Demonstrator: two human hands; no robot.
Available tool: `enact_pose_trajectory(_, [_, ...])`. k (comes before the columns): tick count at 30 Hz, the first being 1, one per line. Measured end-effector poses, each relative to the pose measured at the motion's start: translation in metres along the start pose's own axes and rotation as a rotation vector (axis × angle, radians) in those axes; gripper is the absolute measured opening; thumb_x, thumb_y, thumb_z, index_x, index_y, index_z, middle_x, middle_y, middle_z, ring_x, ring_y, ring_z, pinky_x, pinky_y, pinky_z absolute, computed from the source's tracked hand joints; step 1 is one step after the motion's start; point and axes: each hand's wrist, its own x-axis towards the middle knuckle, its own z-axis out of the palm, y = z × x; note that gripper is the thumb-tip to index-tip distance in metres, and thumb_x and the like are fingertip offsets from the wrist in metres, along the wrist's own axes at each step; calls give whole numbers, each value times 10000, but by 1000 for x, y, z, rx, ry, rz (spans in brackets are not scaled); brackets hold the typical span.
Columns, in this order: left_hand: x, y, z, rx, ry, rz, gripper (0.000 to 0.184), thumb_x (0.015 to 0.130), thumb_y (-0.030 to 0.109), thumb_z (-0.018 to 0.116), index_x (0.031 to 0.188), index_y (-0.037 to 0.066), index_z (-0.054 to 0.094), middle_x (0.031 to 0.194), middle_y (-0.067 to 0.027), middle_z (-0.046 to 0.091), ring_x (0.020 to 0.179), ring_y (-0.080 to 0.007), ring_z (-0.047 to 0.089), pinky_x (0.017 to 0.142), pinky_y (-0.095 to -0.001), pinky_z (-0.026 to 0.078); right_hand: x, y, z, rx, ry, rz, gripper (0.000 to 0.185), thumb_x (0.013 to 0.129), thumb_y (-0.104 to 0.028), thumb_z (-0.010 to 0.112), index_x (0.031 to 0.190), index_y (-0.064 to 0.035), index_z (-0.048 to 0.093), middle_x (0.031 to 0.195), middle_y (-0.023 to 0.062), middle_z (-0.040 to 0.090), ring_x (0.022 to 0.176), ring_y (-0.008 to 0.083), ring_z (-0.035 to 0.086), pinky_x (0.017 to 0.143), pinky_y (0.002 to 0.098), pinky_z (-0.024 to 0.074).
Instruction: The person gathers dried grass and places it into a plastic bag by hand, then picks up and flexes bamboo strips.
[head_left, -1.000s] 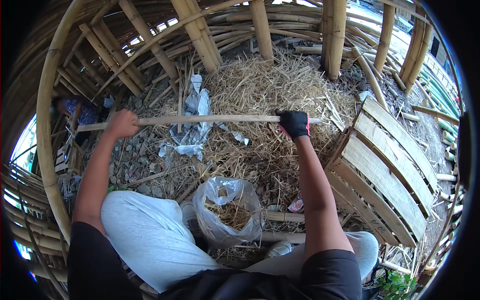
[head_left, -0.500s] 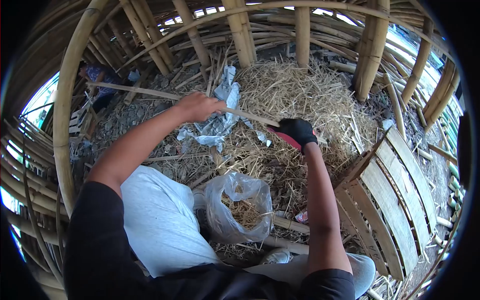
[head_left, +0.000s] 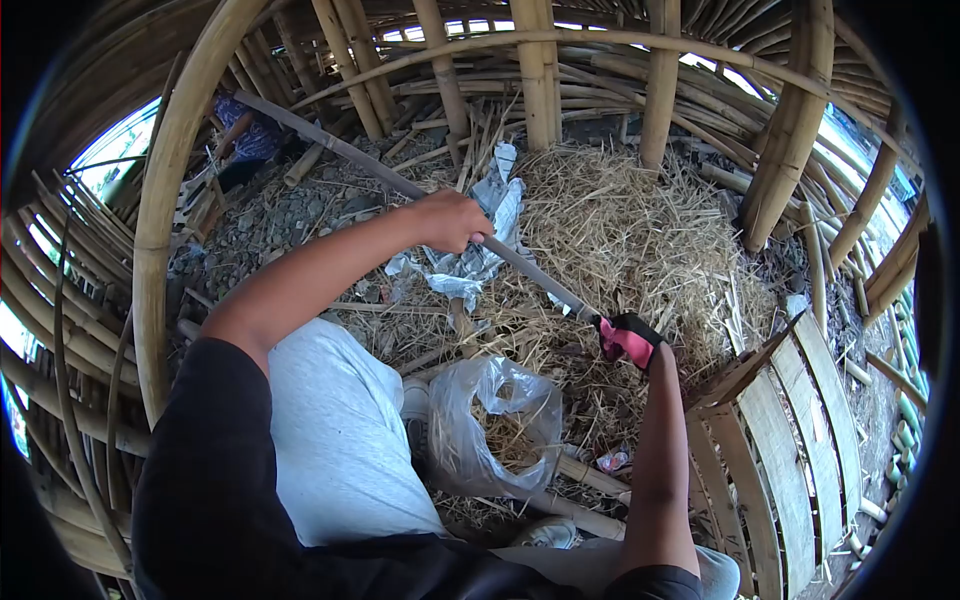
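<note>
A long, flat bamboo strip [head_left: 540, 275] slants across in front of me, from the upper left down to the right. Bare, my left hand [head_left: 450, 220] is closed around its middle stretch. My right hand [head_left: 630, 340], in a black and pink glove, grips the strip's lower right end. Beneath the strip spreads a heap of straw-like shavings [head_left: 620, 215]. A crumpled pale sheet [head_left: 500, 205] lies just behind my left hand. Between my legs stands an open clear plastic bag [head_left: 455, 430] with shavings inside.
To the right is a tilted wooden slatted crate [head_left: 780, 430]. Bamboo posts [head_left: 155, 260] and a curved bamboo rail [head_left: 600, 40] surround the spot. Another person [head_left: 250, 135] sits at the far upper left. Rubble [head_left: 260, 235] covers the ground on the left.
The strip has tipped steeper, its far end higher and its near end lower. My right hand has moved down and turned, showing more pink. The view has shifted slightly.
</note>
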Motion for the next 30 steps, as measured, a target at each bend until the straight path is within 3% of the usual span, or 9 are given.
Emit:
enact_pose_trajectory(5, [8,37,-22,57,-85,-2,131,789,142,591,841,97,703,765,-144,666,753,-347,663,683,-478,512,17,35,17,18,37,32,300,958,-373,563,892,-92,643,644,-3,552,545,141,475,492,303,381])
enact_pose_trajectory(11, [16,44,-5,39,-120,15,133,801,179,643,800,62,705,763,-151,668,754,-354,675,664,-484,525,62,100,14,445,-45,128,309,945,-416,593,937,-110,634,618,-8,507,501,121,414,468,263,355])
enact_pose_trajectory(12, [16,45,-3,26,-111,29,136,801,188,658,803,60,703,763,-149,668,758,-355,677,662,-485,526,56,100,15,275,83,67,320,940,-436,600,949,-117,631,616,-9,500,491,119,399,460,257,348])
enact_pose_trajectory(16, [13,31,-12,16,-93,116,192,780,234,711,895,80,709,771,-138,672,754,-343,675,653,-462,526,46,85,0,50,-42,-44,443,941,-492,578,927,-57,663,666,31,597,566,123,508,537,282,403])
enact_pose_trajectory(20, [-13,-27,-22,-151,-34,-112,222,799,175,668,1010,127,715,796,-76,688,824,-289,676,763,-434,486,31,30,3,-6,-163,-204,506,970,-494,529,879,-24,694,666,36,610,583,122,520,583,277,416])
enact_pose_trajectory(23, [-43,-78,-3,-140,-27,-189,316,810,92,605,1103,161,697,866,-37,701,914,-224,662,891,-394,416,18,-11,12,28,-225,-186,433,995,-423,518,870,-33,658,654,9,587,555,94,512,542,257,432])
enact_pose_trajectory(26, [-79,-94,27,-76,65,-190,422,809,21,544,1173,192,673,954,-5,698,992,-167,632,960,-371,350,13,-30,20,-1,-239,-198,490,980,-457,530,856,-6,676,638,18,571,569,108,514,561,280,418])
enact_pose_trajectory(27, [-86,-98,40,-68,69,-222,437,818,14,543,1192,205,664,1006,4,683,1046,-155,601,973,-374,345,5,-41,25,177,-259,-88,462,984,-437,535,889,-6,671,646,11,563,545,107,510,522,270,419])
enact_pose_trajectory(30, [-110,-103,77,-43,166,-280,371,829,43,562,1150,189,680,977,12,685,1053,-158,594,1025,-394,329,13,-50,37,230,-194,4,413,987,-404,545,927,-14,666,654,7,561,533,104,506,496,262,420])
